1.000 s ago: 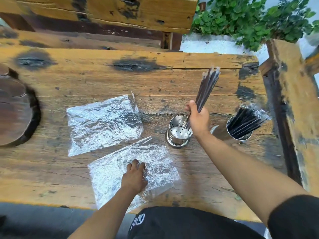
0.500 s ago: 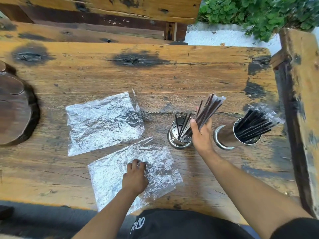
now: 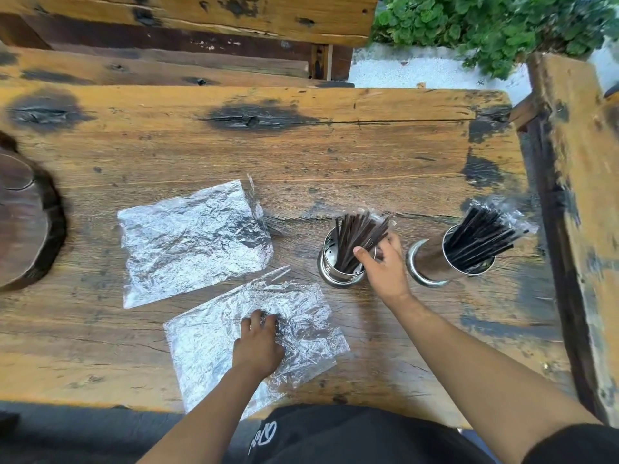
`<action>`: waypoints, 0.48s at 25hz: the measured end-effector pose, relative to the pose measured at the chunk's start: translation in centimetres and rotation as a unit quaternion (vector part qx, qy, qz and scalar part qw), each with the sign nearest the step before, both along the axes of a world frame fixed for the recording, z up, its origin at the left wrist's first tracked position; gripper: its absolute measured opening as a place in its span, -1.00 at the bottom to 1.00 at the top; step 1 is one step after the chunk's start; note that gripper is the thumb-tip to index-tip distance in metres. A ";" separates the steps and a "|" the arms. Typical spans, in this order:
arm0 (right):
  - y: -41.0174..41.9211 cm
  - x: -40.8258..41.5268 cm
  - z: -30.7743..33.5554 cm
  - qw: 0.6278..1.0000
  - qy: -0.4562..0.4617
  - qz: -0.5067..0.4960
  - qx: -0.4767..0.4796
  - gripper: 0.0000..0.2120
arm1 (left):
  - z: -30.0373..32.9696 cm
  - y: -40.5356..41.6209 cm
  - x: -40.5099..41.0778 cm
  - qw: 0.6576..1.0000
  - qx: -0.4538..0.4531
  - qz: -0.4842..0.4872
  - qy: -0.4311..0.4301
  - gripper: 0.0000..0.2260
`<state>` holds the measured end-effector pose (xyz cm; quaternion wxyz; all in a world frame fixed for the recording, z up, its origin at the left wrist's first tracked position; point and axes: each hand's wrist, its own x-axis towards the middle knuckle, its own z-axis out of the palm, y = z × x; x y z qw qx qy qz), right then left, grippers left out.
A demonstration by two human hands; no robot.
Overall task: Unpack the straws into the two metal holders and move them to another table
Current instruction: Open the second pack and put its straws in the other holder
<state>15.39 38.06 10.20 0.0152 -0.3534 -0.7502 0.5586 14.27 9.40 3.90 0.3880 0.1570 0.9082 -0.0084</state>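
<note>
two bags left | two holders right; straws in both

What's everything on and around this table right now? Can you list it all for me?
metal holders: two, silver, right part of the table, the right one tilted
straws: two dark bunches, one in each holder, second bunch
plastic bags: two, clear and crinkled, one mid-table, one at the near edge
table: one, worn brown wood
wooden slab: one, dark, round, left edge
plants: green, top right
left hand: presses the nearer bag
right hand: at the left holder's straws
</note>
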 end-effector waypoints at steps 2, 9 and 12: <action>0.2 -0.1 0.5 1.000 0.016 -0.006 -0.002 -0.83 | 0.0 0.0 0.1 1.000 0.000 -0.001 0.001 -0.40; 0.4 -0.3 0.7 0.999 0.002 -0.005 0.037 -0.83 | -0.1 0.0 0.2 1.000 0.002 0.000 0.001 -0.39; 0.4 0.3 0.5 0.999 -0.038 0.009 0.021 -0.56 | -0.1 -0.1 0.4 1.000 -0.002 -0.011 0.019 -0.43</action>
